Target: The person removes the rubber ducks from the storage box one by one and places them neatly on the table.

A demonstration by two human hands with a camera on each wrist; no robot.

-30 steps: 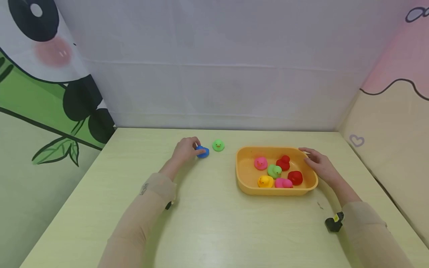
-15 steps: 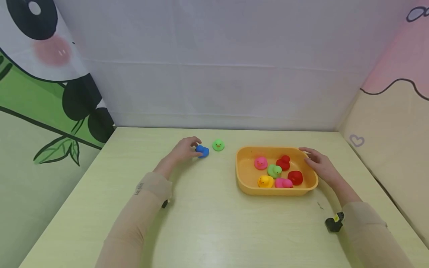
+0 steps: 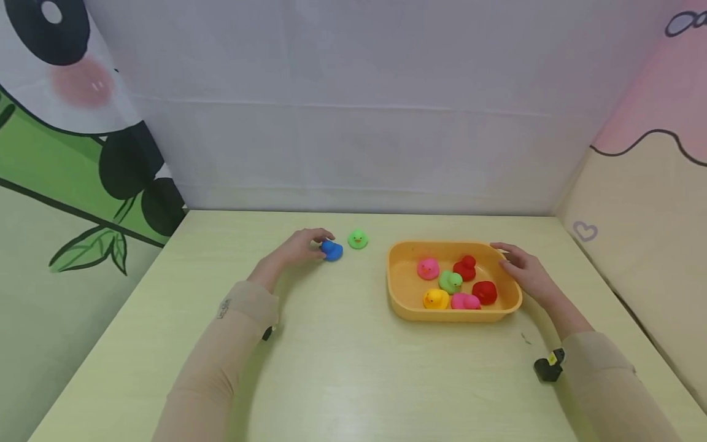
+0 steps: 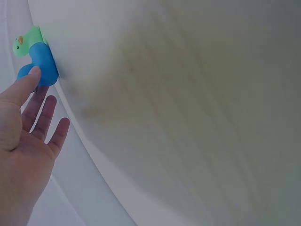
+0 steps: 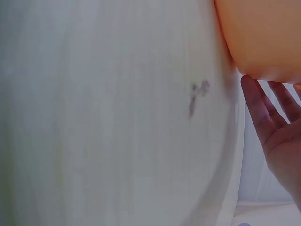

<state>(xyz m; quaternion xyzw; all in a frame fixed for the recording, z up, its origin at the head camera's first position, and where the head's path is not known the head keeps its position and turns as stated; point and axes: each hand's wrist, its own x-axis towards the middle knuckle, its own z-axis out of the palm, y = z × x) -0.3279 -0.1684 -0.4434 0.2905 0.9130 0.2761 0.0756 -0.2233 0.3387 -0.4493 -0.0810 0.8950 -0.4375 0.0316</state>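
In the head view, a blue toy duck (image 3: 332,250) stands on the table beside my left hand (image 3: 293,253). The left wrist view puts my thumb against the blue duck's (image 4: 43,63) side, the other visible fingers loosely spread. Just past it sits a green toy duck (image 3: 358,239). My right hand (image 3: 527,273) touches the right end of a yellow-orange tray (image 3: 403,298) with fairly straight fingers. Inside that tray lie red ducks (image 3: 484,293), pink ducks (image 3: 428,268), a second green duck (image 3: 450,282) and a yellow duck (image 3: 436,299).
The pale wooden table (image 3: 353,380) runs back to a plain white cloth wall (image 3: 353,153). Printed cartoon panels flank it left and right. A small dark camera (image 3: 548,366) sits at the right wrist. A faint dark mark (image 3: 525,338) shows near the tray.
My left hand has drawn slightly back and left, its fingers and thumb spreading from the blue duck. That duck has turned and shows more of itself. My right hand stays at the tray.
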